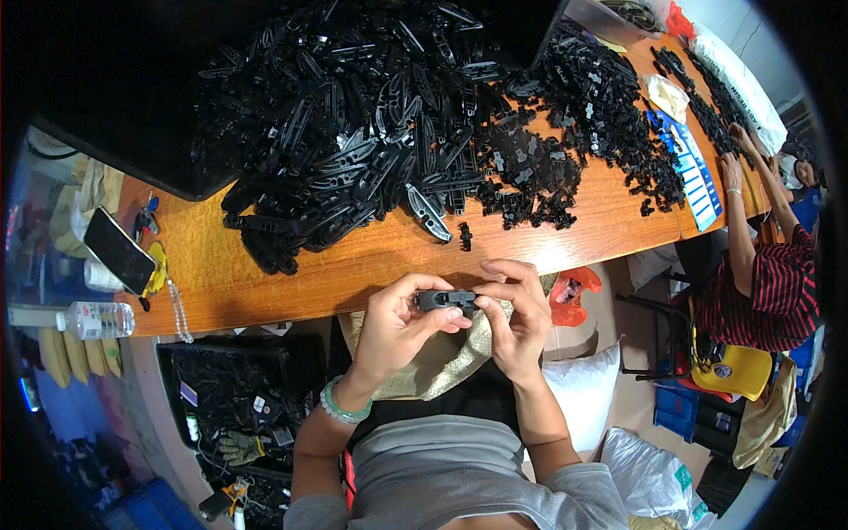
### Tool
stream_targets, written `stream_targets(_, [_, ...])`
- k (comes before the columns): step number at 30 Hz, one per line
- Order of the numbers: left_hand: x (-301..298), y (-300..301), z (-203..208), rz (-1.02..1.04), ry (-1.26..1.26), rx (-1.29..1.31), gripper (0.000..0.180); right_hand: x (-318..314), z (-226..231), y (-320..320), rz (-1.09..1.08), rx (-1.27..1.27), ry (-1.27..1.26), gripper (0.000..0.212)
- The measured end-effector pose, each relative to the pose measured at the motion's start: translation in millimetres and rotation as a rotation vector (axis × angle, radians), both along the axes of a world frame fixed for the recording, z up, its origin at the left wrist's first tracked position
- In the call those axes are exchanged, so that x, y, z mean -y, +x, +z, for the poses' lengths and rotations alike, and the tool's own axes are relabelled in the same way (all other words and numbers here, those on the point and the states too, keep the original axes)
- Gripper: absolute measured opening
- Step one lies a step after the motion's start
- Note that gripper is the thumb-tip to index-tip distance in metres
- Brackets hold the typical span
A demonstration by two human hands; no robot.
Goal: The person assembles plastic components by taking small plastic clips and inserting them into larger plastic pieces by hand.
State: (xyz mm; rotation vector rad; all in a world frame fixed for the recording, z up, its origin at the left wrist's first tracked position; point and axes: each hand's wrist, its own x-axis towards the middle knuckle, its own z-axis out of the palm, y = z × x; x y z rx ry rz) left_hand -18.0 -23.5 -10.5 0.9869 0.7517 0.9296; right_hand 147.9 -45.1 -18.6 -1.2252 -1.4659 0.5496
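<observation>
In front of my body, just past the table's near edge, I hold a small black plastic part (439, 299). My left hand (389, 322) grips its left end between thumb and fingers. At its right end, the thumb and fingertips of my right hand (515, 320) pinch it; whether a second small piece is there I cannot tell. Beyond my hands lies a large heap of long, curved black plastic pieces (353, 159). Beside it, to the right, spreads a pile of small black clips (530, 168). One loose clip (465, 236) lies near the table edge.
On the wooden table (199, 283) at left are a phone (119, 251) and a clear bottle (95, 321). A black bin (256, 380) stands below left. At right, a co-worker in a striped shirt (760, 291) reaches over the table near a yellow stool (733, 371).
</observation>
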Motion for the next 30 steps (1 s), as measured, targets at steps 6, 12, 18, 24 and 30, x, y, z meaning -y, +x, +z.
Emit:
stream_targets(6, [3.5, 2.1, -2.8, 0.08, 0.025, -0.014, 0.021, 2.3, 3.3, -0.7, 0.019, 0.054, -0.02, 0.018])
stream_targets(12, [6.3, 2.2, -4.3, 0.053, 0.131, -0.122, 0.012, 11.2, 2.4, 6.9, 0.114, -0.093, -0.303, 0.022])
stream_targets(18, [-20.4, -3.0, -12.2, 0.207, 0.582, -0.667, 0.014, 3.0, -1.1, 25.6, 0.321, 0.039, -0.401, 0.013])
stream_targets(24, [-71.3, 3.2, -16.7, 0.255, 1.139, -1.247, 0.031, -47.9, -7.6, 4.2, -0.102, 0.269, -0.088, 0.01])
stream_targets(30, [-64.5, -0.5, -19.4, 0.261, 1.253, -1.222, 0.031, -64.8, -9.7, -6.3, -0.161, 0.538, -0.219, 0.012])
